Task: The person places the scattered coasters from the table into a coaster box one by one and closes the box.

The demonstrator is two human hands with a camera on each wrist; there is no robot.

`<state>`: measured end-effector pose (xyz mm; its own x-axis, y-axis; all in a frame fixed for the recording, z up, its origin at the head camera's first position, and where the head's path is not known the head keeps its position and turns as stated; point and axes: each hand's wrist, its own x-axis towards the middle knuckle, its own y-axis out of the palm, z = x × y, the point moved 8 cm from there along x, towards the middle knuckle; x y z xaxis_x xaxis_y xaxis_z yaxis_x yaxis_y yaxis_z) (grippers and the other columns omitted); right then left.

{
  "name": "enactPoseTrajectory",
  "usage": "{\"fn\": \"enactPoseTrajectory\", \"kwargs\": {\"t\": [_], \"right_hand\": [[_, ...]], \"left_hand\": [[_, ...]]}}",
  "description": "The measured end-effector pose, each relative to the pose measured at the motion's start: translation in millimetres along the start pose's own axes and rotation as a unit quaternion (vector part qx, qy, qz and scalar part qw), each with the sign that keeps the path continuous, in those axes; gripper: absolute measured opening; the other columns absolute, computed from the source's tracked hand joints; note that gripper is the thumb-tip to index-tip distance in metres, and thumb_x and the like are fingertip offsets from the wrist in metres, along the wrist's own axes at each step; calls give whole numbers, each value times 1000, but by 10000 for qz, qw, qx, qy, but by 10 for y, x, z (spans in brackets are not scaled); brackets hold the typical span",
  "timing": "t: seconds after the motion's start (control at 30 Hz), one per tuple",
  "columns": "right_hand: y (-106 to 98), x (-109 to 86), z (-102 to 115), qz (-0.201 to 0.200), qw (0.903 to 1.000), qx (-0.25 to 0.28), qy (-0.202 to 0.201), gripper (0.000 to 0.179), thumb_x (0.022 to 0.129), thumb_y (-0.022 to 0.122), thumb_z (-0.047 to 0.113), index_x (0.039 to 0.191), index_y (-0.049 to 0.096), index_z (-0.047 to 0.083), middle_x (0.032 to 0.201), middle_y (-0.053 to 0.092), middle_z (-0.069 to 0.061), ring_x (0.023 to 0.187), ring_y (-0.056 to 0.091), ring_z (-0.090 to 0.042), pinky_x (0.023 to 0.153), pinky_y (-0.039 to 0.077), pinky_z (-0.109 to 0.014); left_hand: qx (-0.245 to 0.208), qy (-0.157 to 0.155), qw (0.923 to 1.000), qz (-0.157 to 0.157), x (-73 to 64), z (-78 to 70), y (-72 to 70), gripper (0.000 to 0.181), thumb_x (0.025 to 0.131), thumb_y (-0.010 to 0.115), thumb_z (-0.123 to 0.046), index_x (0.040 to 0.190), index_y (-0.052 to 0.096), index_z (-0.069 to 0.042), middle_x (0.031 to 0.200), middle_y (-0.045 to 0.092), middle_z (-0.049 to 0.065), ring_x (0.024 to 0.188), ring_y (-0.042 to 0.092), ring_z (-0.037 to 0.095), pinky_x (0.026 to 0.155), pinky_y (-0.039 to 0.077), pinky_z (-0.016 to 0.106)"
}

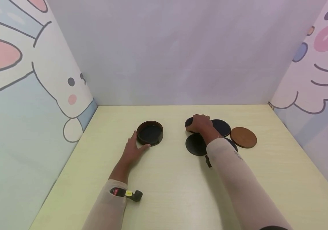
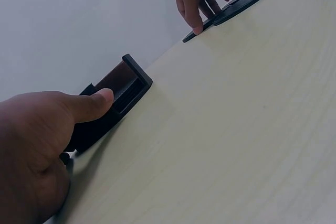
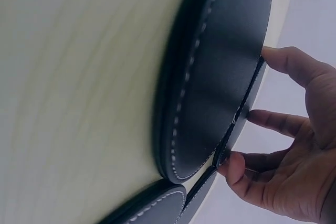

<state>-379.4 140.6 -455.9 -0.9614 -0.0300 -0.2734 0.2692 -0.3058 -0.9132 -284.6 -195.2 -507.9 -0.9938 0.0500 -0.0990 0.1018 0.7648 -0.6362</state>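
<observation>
Round holder (image 1: 159,139), black outside with a brown inner wall, sits on the tabletop (image 1: 167,191). Left hand (image 1: 131,152) at the holder's near-left side; its grip is clamped on the holder, thumb by the notch. Right hand (image 1: 200,124) well to the right of the holder; its grip pinches a small black coaster (image 1: 188,122) by the rim, thumb and fingertips on opposite edges.

Risks: thin rim, little to hold, so the coaster could slip and drop flat. Near black coaster (image 1: 194,144) and far black coaster (image 1: 222,127), also right of the holder, lie close by; a low drag could shove them. Brown coaster (image 1: 243,137), farthest right of the holder, looks safer. Left thumb at the notch could block a coaster or tip the holder if it presses hard. Can't tell whether the dark holder floor is a coaster.
</observation>
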Motion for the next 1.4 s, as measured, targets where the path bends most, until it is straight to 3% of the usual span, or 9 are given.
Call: {"fn": "enactPoseTrajectory", "kwargs": {"t": [0.1,0.27,0.33,0.57,0.8,1.4], "right_hand": [[-7,10,-24,-114,9999,81,-9,78,92,69,43,156,51,3,148,54,-33,136,44,-52,112,48,-69],[-15,13,-15,-297,9995,124,-11,78,90,68,44,155,52,5,147,48,-35,140,38,-54,122,29,-77],[-23,10,12,-377,9992,133,-31,78,89,67,45,156,52,7,147,47,-34,141,36,-54,122,27,-79],[-22,16,50,-504,9984,268,-1,81,92,64,48,160,49,9,151,42,-34,146,32,-53,118,34,-83],[-55,20,45,-685,9972,295,-115,79,92,65,52,156,53,7,144,46,-32,136,41,-48,105,53,-68],[-102,-5,100,-876,9957,145,-272,81,93,69,60,154,59,7,144,49,-31,135,44,-46,103,55,-66]], "left_hand": [[13,58,10000,-12,6,-3,7,109,102,74,-47,176,7,-3,184,13,22,171,4,48,141,7,63],[44,87,10000,-9,13,-7,11,109,102,74,-47,175,7,-2,183,13,23,170,4,50,141,7,64],[45,101,9999,-18,16,-10,7,109,102,75,-46,175,7,-1,183,13,23,170,5,49,141,7,63],[-15,22,10000,17,21,10,-1,110,102,75,-46,176,6,-3,184,12,21,171,3,47,141,6,62],[9,-5,10000,24,21,12,-6,110,102,75,-47,176,6,-4,184,13,20,171,3,46,141,7,62],[-58,44,10000,29,10,-11,-9,109,102,75,-45,176,6,-4,184,12,21,171,3,47,141,6,62]]}}
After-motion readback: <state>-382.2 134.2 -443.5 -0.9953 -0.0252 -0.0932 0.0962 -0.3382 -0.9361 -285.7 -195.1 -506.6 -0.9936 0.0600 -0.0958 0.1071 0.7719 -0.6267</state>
